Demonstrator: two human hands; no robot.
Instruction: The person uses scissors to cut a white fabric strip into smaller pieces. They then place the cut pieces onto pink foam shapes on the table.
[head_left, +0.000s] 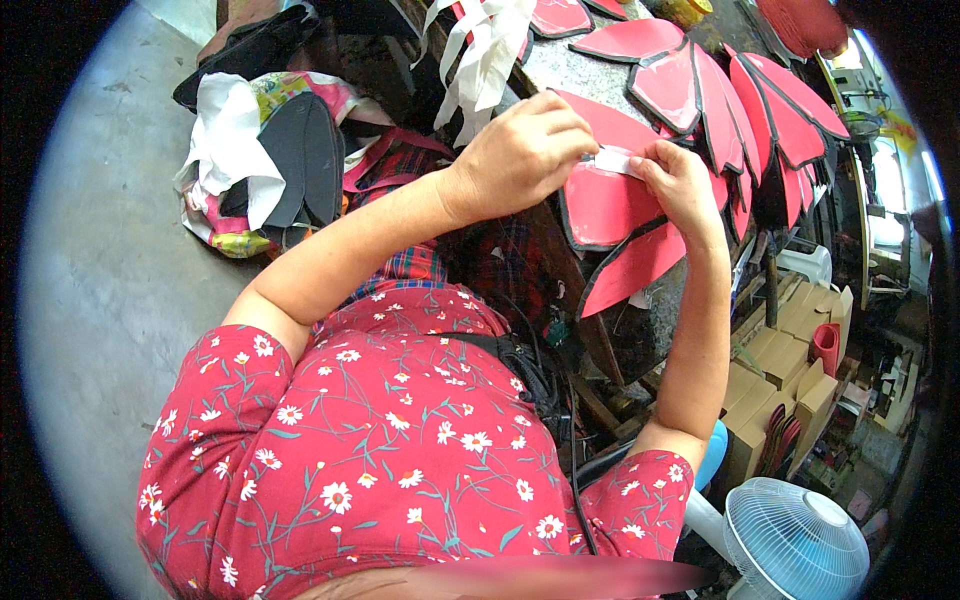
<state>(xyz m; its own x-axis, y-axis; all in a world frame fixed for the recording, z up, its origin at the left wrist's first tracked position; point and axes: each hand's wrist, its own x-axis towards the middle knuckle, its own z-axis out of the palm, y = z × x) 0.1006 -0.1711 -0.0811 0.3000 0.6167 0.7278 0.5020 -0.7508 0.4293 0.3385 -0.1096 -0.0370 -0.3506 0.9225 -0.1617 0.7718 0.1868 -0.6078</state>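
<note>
My left hand and my right hand meet over a red shaped piece with a dark edge lying at the front of the worktable. Both pinch a small white strip that lies on that piece: left fingers hold its left end, right fingers press its right end. A second red piece sticks out below it over the table's edge.
Several more red pieces fan out across the table behind my hands. White strips hang at the table's back. A bag with dark soles sits on the grey floor at left. Cardboard boxes and a fan stand at lower right.
</note>
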